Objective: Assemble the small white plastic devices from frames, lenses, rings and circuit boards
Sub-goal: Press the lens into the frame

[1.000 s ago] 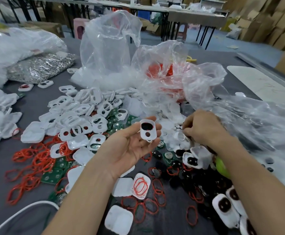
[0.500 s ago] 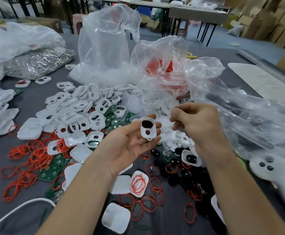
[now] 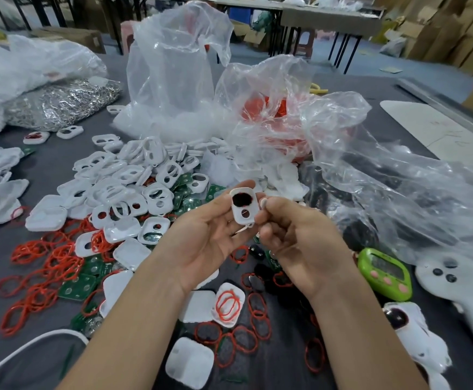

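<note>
Frame (image 3: 243, 206) and small white piece (image 3: 264, 203) held close above the tabletop (image 3: 49, 167).
The frame, a dark lens (image 3: 241, 199) already seated, is pinched by the left grip (image 3: 210, 235); the piece is pinched in the right grip (image 3: 294, 240), just beside it. The piece is probably best squared to the empty small hole (image 3: 245, 213) and pressed in evenly, the frame kept steady.

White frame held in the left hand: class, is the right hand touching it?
Cannot tell. In the head view the right hand abuts the white frame at its right edge with no gap showing, but depth is unclear.
</note>
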`<state>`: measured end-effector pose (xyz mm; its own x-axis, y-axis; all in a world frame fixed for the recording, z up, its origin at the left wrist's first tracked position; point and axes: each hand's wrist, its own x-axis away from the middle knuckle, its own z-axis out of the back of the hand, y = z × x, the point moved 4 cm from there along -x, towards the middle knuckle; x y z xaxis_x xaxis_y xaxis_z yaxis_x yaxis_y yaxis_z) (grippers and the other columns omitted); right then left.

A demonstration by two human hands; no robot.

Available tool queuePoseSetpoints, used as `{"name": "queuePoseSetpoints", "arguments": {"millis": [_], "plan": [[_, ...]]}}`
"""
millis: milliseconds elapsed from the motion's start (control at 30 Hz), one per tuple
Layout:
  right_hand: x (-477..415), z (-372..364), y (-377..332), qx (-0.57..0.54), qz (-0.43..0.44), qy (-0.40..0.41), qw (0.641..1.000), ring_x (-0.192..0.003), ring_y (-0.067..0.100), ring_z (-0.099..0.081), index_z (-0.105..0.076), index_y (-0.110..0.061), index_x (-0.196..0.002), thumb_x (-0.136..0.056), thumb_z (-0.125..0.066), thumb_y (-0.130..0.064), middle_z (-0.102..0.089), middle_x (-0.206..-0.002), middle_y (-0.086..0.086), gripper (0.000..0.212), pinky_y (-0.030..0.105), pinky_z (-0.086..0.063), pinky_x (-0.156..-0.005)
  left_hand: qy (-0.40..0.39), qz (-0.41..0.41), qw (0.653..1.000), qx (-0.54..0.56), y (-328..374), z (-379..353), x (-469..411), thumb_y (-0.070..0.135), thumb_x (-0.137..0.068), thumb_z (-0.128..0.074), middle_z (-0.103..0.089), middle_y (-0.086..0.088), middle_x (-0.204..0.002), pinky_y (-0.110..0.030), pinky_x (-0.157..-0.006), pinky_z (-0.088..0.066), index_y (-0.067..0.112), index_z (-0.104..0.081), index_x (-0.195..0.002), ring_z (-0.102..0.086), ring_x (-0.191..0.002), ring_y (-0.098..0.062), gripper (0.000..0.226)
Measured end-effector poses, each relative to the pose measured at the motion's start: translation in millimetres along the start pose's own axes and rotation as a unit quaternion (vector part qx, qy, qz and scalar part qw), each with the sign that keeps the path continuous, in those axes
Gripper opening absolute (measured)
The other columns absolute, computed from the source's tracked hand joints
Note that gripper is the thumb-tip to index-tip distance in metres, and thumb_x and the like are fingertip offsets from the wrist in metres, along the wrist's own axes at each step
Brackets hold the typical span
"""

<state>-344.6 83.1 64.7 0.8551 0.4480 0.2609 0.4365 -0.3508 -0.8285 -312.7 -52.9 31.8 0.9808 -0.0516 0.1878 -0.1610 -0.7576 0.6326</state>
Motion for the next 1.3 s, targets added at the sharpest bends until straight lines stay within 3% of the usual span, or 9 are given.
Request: {"name": "queuePoseSetpoints", "arguments": {"millis": [100, 367, 533, 600, 733, 900, 1033, 1167, 1300], "plan": [[0.0, -0.7, 1.1, 0.008, -0.005, -0.010, 1.000, -0.045, 0.011, -0.054, -0.077, -0.005, -0.083, -0.097, -0.058, -0.003, -0.066, -0.066, 0.011, 0.023, 0.018, -0.041, -0.042, 0.004, -0.001, 1.000, -0.012, 0.4, -2.0, 1.0, 0.021, -0.097, -0.056, -0.069, -0.016, -0.130, -0.040, -0.098, -0.058, 0.010, -0.073, -0.125, -0.073, -0.102, -0.025, 0.034], [-2.5, 2.7, -1.5, 0.102, 0.051, -0.005, 0.993, -0.046, 0.012, -0.036, -0.066, -0.016, -0.059, -0.089, -0.054, 0.002, -0.054, -0.056, 0.005, 0.037, 0.027, -0.028, -0.051, 0.013, 0.004, 1.000, -0.024, -0.4, -4.7, 1.9, 0.019, -0.103, -0.050, -0.069, -0.018, -0.132, -0.042, -0.104, -0.055, 0.010, -0.077, -0.119, -0.071, -0.109, -0.027, 0.032], [-0.7, 7.1, -6.5, 0.250, 0.102, 0.076, 0.960, -0.050, 0.012, -0.030, -0.048, -0.020, -0.052, -0.068, -0.061, -0.020, -0.037, -0.053, 0.002, 0.020, 0.015, -0.033, -0.045, 0.018, 0.008, 1.000, -0.013, 1.0, -4.4, 2.9, 0.018, -0.104, -0.048, -0.070, -0.016, -0.130, -0.040, -0.103, -0.055, 0.010, -0.074, -0.122, -0.072, -0.112, -0.024, 0.033], [-1.0, 9.5, -6.3, 0.307, 0.103, 0.113, 0.940, -0.051, 0.011, -0.030, -0.046, -0.020, -0.051, -0.064, -0.060, -0.026, -0.036, -0.055, 0.002, 0.020, 0.016, -0.035, -0.048, 0.018, 0.009, 1.000, -0.006, 2.0, -3.7, 3.6, 0.018, -0.105, -0.046, -0.070, -0.016, -0.130, -0.040, -0.103, -0.054, 0.010, -0.074, -0.122, -0.071, -0.115, -0.025, 0.033], [-2.7, 14.5, -4.1, 0.348, 0.122, 0.148, 0.918, -0.050, 0.011, -0.039, -0.062, -0.017, -0.056, -0.068, -0.062, -0.028, -0.052, -0.052, -0.001, 0.016, 0.031, -0.036, -0.054, 0.010, 0.007, 1.000, 0.005, 3.0, -4.0, 4.5, 0.018, -0.102, -0.049, -0.069, -0.018, -0.131, -0.039, -0.100, -0.057, 0.008, -0.075, -0.120, -0.070, -0.117, -0.028, 0.033], [-2.5, 14.2, -5.5, 0.315, 0.148, 0.141, 0.927, -0.045, 0.010, -0.047, -0.076, -0.023, -0.070, -0.068, -0.064, -0.023, -0.067, -0.057, 0.004, 0.012, 0.028, -0.039, -0.049, 0.014, 0.003, 1.000, 0.007, 3.4, -3.0, 3.9, 0.020, -0.101, -0.052, -0.069, -0.018, -0.131, -0.038, -0.095, -0.059, 0.009, -0.077, -0.118, -0.070, -0.116, -0.028, 0.032], [-6.0, 18.2, -6.8, 0.304, 0.140, 0.120, 0.935, -0.046, 0.013, -0.048, -0.080, -0.024, -0.078, -0.088, -0.066, -0.004, -0.070, -0.062, 0.007, 0.026, 0.027, -0.041, -0.050, 0.018, -0.002, 1.000, 0.013, 4.4, -2.0, 3.4, 0.019, -0.101, -0.051, -0.069, -0.019, -0.130, -0.037, -0.096, -0.059, 0.008, -0.075, -0.120, -0.070, -0.114, -0.027, 0.033], [-5.1, 17.1, -6.6, 0.309, 0.134, 0.105, 0.936, -0.047, 0.019, -0.056, -0.079, -0.025, -0.078, -0.088, -0.070, -0.008, -0.075, -0.068, 0.010, 0.022, 0.031, -0.048, -0.055, 0.025, -0.008, 1.000, 0.003, 5.6, -2.9, 4.2, 0.020, -0.094, -0.056, -0.070, -0.019, -0.128, -0.036, -0.094, -0.060, 0.008, -0.076, -0.119, -0.070, -0.113, -0.027, 0.034], [-5.4, 18.2, -3.9, 0.308, 0.126, 0.120, 0.935, -0.052, 0.023, -0.067, -0.075, -0.020, -0.077, -0.087, -0.070, -0.012, -0.077, -0.071, 0.008, 0.014, 0.028, -0.046, -0.053, 0.041, -0.012, 0.999, -0.021, 5.6, -2.6, 5.6, 0.018, -0.102, -0.051, -0.070, -0.018, -0.129, -0.038, -0.098, -0.058, 0.007, -0.073, -0.124, -0.071, -0.113, -0.025, 0.033]]}}
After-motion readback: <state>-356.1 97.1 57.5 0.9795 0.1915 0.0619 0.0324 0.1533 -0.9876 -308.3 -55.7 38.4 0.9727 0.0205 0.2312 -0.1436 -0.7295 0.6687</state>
